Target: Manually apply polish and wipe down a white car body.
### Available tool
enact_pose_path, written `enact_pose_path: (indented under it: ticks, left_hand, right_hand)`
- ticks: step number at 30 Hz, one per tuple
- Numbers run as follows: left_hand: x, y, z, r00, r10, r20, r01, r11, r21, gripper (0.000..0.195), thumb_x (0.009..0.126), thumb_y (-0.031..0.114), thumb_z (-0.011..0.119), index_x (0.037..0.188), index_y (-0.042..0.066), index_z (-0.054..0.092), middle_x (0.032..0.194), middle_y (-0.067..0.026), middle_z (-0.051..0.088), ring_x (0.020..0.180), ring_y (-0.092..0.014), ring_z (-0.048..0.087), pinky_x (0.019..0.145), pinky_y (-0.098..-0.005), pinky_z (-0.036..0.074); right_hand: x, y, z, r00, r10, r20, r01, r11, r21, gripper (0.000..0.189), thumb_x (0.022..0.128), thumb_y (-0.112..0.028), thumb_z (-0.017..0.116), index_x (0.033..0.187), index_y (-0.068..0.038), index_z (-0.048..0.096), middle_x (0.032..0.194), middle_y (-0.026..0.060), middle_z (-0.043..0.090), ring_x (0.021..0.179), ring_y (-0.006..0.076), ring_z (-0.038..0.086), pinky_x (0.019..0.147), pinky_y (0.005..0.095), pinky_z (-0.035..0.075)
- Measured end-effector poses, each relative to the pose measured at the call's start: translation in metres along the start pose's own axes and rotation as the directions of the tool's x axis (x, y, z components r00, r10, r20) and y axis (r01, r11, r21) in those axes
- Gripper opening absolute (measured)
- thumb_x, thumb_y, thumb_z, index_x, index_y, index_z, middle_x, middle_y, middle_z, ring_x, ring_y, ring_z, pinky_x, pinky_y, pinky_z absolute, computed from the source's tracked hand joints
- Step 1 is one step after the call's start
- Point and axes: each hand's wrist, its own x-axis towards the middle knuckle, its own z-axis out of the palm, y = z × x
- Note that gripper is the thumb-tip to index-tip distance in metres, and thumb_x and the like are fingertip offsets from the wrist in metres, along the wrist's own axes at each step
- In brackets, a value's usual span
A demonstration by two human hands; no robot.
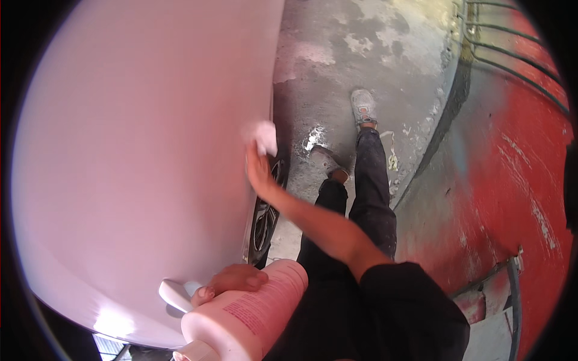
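My right hand (258, 169) presses a white cloth or pad (266, 137) against the lower edge of a light-coloured car door panel (149, 149); hand and cloth are slightly blurred. Low in the picture, my left hand (235, 282) grips a large white plastic bottle (266, 302) with printed writing on its side. The bottle lies tilted, its cap end toward the bottom edge. Just left of this hand, the car's door handle (175, 295) sticks out from the panel.
A car wheel (264, 221) shows below the panel. My feet stand on a stained concrete floor (311, 90) with a white splash near one shoe. Along the right runs a red and grey painted wall (510, 180), with metal bars (505, 45) at its upper end.
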Motion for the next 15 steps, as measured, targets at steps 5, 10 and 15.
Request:
enact_pose_path:
  ticks: [5,10,15]
  left_hand:
    - [0.005,-0.01,0.004,1.0,0.002,-0.005,-0.002,0.995,0.104,0.045,0.108,0.039,0.046,0.144,0.013,0.052,0.094,-0.024,0.071,0.093,-0.044,0.068,0.085,-0.059,0.055]
    - [0.019,-0.038,0.013,0.993,-0.098,0.061,0.091,0.99,0.107,0.044,0.109,0.039,0.044,0.145,0.014,0.052,0.093,-0.0226,0.071,0.089,-0.043,0.069,0.081,-0.0568,0.057]
    - [0.025,-0.082,0.021,0.998,-0.052,0.034,0.047,0.989,0.138,0.045,0.109,0.039,0.045,0.147,0.016,0.048,0.09,-0.0221,0.07,0.081,-0.043,0.07,0.075,-0.0541,0.06]
  right_hand:
    - [0.127,-0.071,-0.027,0.928,-0.351,-0.122,0.368,0.912,0.181,0.069,0.116,-0.046,0.04,0.162,0.005,0.028,0.158,0.0289,0.044,0.146,0.0392,0.046,0.122,0.0481,0.033]
    - [0.123,0.059,-0.038,0.978,-0.126,-0.167,0.173,0.936,0.305,0.081,0.113,-0.057,0.042,0.163,0.004,0.024,0.158,0.025,0.044,0.147,0.0343,0.045,0.122,0.0425,0.035]
    - [0.112,0.154,-0.058,0.886,0.45,-0.107,-0.341,0.791,0.509,0.101,0.106,-0.077,0.034,0.163,0.006,0.035,0.165,0.0189,0.044,0.154,0.0273,0.039,0.125,0.0384,0.032]
